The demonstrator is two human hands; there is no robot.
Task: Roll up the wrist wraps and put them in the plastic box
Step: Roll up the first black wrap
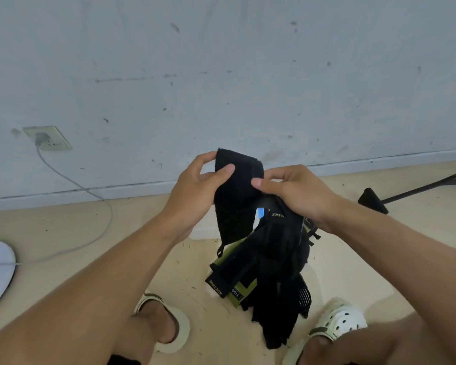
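Black fabric fills the middle of what we see, so we start at the far left: a white wall socket with a grey cable trailing down to the floor. Moving right, our left hand pinches the top of a black wrist wrap, thumb in front and fingers behind, the loose end hanging down. Our right hand clutches a bundle of more wraps with green-and-black labels, its thumb pressing onto the first wrap. The plastic box may be hidden behind the bundle; we cannot make it out. To roll well, we should free one wrap from the bundle, keep its edges aligned, and wind it tightly from one end so the roll stays compact. At the far right, a black stand leg lies on the floor.
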